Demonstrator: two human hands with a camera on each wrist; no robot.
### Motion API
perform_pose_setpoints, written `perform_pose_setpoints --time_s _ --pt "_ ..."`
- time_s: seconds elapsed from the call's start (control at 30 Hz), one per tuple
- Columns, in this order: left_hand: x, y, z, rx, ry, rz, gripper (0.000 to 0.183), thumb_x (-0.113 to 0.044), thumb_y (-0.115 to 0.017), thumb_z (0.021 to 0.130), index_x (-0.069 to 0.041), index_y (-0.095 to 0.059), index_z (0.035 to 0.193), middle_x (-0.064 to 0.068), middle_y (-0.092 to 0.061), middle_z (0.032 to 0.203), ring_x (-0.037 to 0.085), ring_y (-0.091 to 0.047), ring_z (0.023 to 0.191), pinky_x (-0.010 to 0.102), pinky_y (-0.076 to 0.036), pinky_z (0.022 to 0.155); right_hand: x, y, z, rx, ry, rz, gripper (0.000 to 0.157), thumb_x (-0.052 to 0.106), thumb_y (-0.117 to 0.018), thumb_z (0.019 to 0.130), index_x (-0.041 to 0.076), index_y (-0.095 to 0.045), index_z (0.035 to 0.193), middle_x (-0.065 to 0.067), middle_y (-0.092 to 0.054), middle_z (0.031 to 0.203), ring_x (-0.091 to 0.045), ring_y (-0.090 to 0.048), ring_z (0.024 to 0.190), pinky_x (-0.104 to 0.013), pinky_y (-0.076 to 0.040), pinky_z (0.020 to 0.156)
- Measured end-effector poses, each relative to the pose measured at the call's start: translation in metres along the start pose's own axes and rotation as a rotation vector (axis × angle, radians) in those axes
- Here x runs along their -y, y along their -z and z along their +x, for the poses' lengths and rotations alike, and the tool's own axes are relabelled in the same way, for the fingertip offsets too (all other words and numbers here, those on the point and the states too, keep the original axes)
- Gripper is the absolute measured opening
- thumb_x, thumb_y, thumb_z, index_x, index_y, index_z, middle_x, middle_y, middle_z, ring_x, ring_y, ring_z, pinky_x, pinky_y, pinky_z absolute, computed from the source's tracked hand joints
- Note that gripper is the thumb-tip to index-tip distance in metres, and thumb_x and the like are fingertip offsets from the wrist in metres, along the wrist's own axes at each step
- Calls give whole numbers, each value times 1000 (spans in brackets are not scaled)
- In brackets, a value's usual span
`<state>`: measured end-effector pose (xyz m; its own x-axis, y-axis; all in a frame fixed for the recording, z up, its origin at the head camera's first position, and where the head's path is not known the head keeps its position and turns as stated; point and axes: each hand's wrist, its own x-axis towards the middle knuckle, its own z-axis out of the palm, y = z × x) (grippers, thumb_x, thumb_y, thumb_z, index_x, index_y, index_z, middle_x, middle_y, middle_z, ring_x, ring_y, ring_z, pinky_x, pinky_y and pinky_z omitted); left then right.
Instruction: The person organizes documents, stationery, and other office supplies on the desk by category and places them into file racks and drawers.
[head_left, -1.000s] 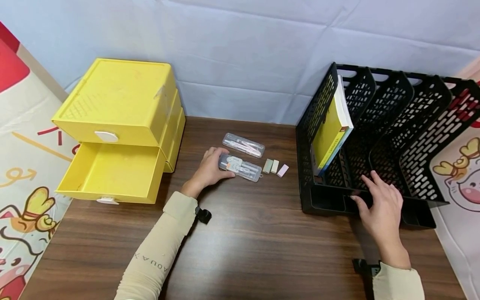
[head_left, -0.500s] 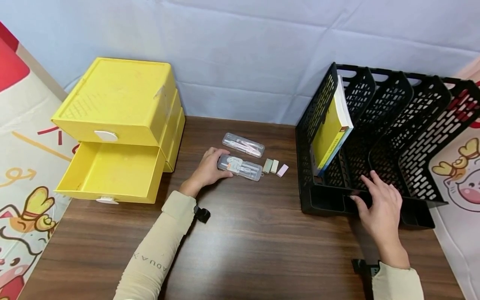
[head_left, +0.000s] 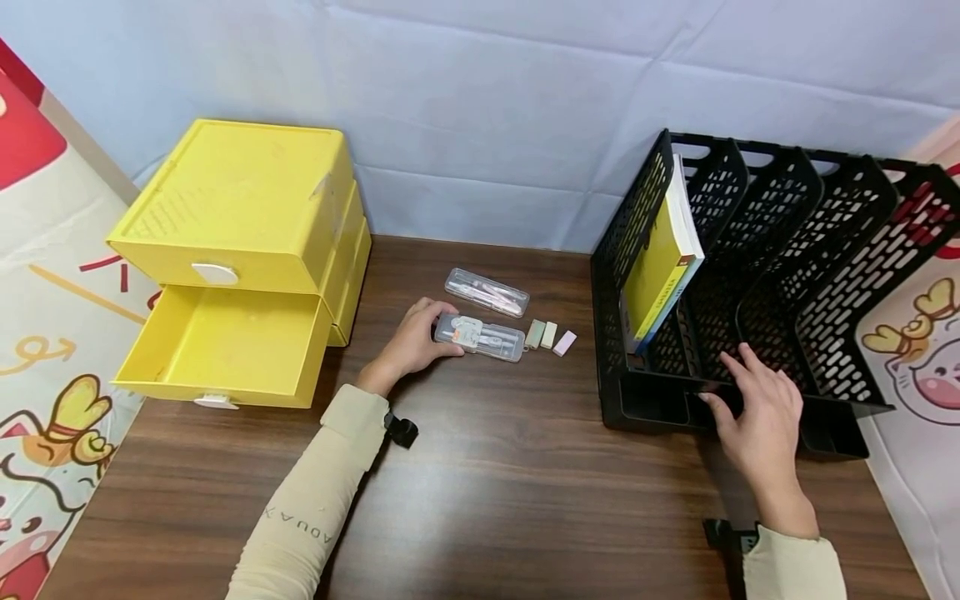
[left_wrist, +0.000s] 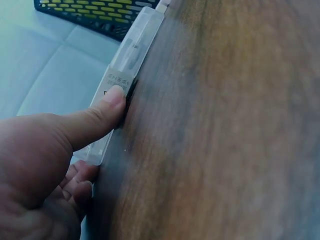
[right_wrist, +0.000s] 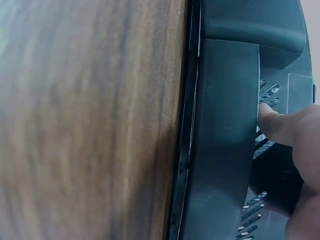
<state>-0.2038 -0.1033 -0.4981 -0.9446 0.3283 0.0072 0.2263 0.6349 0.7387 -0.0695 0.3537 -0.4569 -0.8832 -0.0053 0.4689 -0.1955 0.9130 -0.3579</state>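
Observation:
My left hand (head_left: 414,340) grips the left end of a clear plastic pen case (head_left: 495,340), which has a pale label and pens inside. In the left wrist view the thumb (left_wrist: 100,112) presses on the side of the case, close over the table. Behind it lies a second clear pen case (head_left: 486,292) with pinkish and white pens. My right hand (head_left: 765,421) rests at the front trough of a black file organizer (head_left: 652,400), fingers spread loosely. In the right wrist view its thumb (right_wrist: 277,125) is right at the trough's rim, and its other fingers are partly hidden.
On the left stands a yellow drawer unit (head_left: 232,183) with its drawer (head_left: 225,342) pulled out. Three small erasers, one green (head_left: 535,333), one cream (head_left: 549,335) and one pink (head_left: 564,342), lie right of the cases. Books (head_left: 660,267) stand in the organizer's leftmost slot.
The left hand and the pen case in it have shifted very slightly left. My right hand has kept its place at the organizer.

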Motion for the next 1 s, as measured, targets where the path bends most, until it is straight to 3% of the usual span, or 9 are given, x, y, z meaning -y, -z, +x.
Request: perform_pose_setpoints --time_s 0.73,1.0 --pt "-4 3 -3 -3 33 -58 57 -17 -92 76 -4 -63 124 13 -54 118 29 -54 103 41 -47 91 1 0 -1 -1 -3 -6 69 -7 -83 74 -2 -59 138 -25 -46 151 -55 -45 126 -59 -18 118" --pt "-8 9 -6 -19 14 -47 58 -19 -93 76 -3 -65 124 13 -56 117 28 -55 101 41 -48 90 1 0 0 -6 1 -4 70 -8 -83 74 -2 -58 139 -25 -46 152 -55 -45 127 -59 -18 118"
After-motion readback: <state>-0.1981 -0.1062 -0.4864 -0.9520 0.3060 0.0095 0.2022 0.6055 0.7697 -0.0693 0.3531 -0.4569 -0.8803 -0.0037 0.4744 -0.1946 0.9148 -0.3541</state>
